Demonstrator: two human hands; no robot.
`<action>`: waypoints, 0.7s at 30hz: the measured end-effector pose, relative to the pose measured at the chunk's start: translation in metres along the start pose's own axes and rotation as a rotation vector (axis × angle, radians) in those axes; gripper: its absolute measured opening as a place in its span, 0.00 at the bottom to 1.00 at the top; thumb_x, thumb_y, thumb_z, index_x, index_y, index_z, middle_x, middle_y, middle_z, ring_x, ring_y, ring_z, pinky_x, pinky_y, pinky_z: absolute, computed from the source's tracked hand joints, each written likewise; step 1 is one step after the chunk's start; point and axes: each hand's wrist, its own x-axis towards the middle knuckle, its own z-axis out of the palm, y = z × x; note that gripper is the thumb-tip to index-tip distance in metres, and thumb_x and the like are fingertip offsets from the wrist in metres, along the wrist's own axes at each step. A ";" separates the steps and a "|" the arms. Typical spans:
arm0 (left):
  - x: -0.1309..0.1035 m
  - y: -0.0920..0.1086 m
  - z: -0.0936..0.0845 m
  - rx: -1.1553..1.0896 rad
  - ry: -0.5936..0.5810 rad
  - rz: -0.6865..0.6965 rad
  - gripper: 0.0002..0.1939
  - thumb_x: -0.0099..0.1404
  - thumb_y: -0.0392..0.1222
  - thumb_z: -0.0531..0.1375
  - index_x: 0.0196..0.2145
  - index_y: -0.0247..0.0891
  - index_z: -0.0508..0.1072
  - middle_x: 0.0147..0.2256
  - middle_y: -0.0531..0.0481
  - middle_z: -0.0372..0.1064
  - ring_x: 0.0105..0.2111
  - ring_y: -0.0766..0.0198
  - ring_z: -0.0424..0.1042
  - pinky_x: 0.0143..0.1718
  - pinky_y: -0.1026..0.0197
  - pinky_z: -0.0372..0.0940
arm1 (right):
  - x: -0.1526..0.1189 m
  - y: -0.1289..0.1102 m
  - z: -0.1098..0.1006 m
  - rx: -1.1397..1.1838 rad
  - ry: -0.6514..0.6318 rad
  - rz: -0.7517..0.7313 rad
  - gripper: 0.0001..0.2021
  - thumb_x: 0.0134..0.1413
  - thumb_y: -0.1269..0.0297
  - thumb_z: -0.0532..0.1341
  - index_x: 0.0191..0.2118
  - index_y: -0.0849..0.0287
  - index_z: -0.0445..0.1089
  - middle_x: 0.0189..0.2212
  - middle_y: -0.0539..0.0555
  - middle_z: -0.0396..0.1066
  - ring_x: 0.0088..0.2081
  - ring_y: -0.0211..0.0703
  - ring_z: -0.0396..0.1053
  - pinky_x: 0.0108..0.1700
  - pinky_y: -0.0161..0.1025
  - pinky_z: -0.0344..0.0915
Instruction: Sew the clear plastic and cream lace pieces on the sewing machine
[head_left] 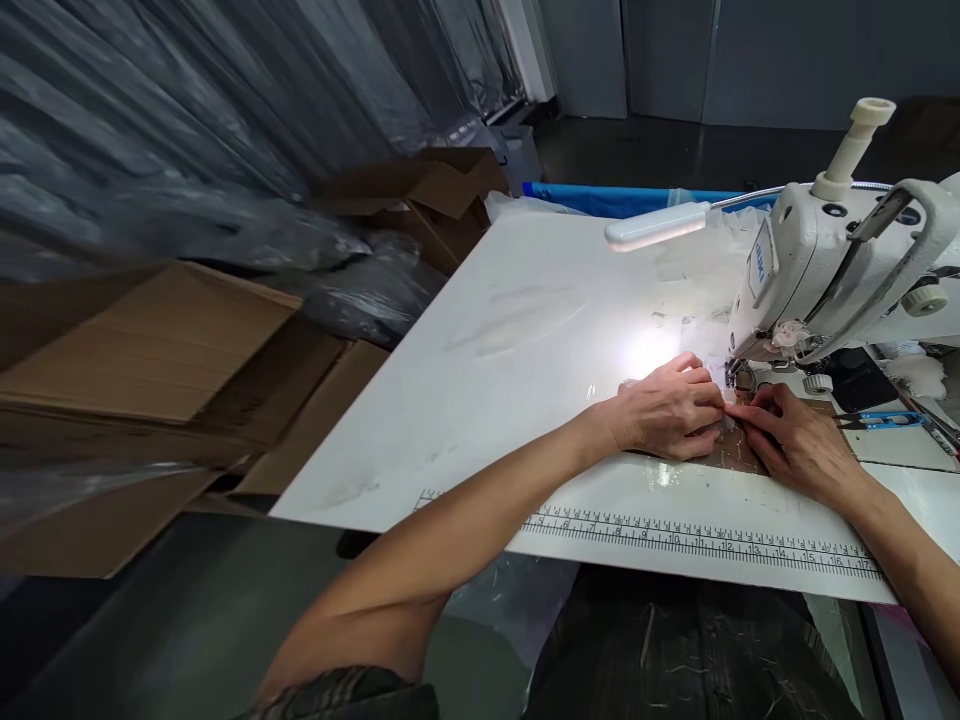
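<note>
A white sewing machine (795, 270) stands at the right of the white table. Just left of its needle and presser foot (732, 372), my left hand (670, 408) is closed over a piece of thin white fabric (712, 365), most of it hidden under my fingers. My right hand (799, 440) lies in front of the needle, its thumb and index finger pinched at the fabric's near edge beside my left fingertips. Beneath both hands is a brown plate (739, 452) on the machine bed.
A lamp (656, 228) on a bendy neck lights the work. Blue thread snips (881, 420) lie to the right, near a dark flat object (855, 378). A ruler scale (675, 535) runs along the front table edge. Cardboard boxes (150, 340) and plastic-covered material stand left.
</note>
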 end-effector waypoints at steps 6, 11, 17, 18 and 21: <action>-0.001 -0.001 0.000 -0.017 -0.029 -0.031 0.12 0.67 0.42 0.54 0.33 0.36 0.77 0.40 0.46 0.76 0.34 0.60 0.69 0.40 0.54 0.61 | 0.003 -0.004 0.000 -0.070 -0.035 0.040 0.20 0.67 0.59 0.48 0.53 0.52 0.74 0.41 0.61 0.70 0.28 0.39 0.65 0.21 0.32 0.55; -0.001 -0.001 -0.003 0.000 -0.100 -0.060 0.14 0.68 0.43 0.53 0.35 0.35 0.77 0.38 0.44 0.74 0.33 0.60 0.68 0.38 0.54 0.61 | 0.008 -0.008 -0.001 -0.118 -0.100 0.096 0.22 0.67 0.58 0.46 0.55 0.52 0.72 0.41 0.61 0.69 0.27 0.39 0.64 0.19 0.31 0.49; -0.001 -0.002 -0.005 0.016 -0.149 -0.100 0.15 0.69 0.44 0.52 0.39 0.35 0.77 0.42 0.43 0.74 0.35 0.59 0.69 0.40 0.54 0.61 | 0.008 -0.010 -0.002 -0.120 -0.129 0.118 0.23 0.68 0.57 0.43 0.55 0.53 0.72 0.42 0.62 0.68 0.27 0.39 0.64 0.21 0.32 0.50; -0.001 -0.002 -0.005 0.018 -0.150 -0.100 0.16 0.69 0.44 0.52 0.40 0.34 0.77 0.44 0.43 0.73 0.36 0.59 0.69 0.40 0.54 0.61 | 0.008 -0.010 -0.002 -0.112 -0.125 0.114 0.24 0.68 0.57 0.43 0.55 0.53 0.72 0.42 0.62 0.68 0.27 0.39 0.65 0.21 0.32 0.51; -0.003 -0.003 -0.003 0.028 -0.157 -0.102 0.17 0.70 0.45 0.51 0.42 0.34 0.76 0.46 0.42 0.72 0.36 0.59 0.69 0.40 0.54 0.61 | 0.008 -0.011 -0.002 -0.123 -0.135 0.138 0.23 0.68 0.56 0.43 0.54 0.53 0.72 0.42 0.62 0.68 0.27 0.39 0.64 0.20 0.32 0.49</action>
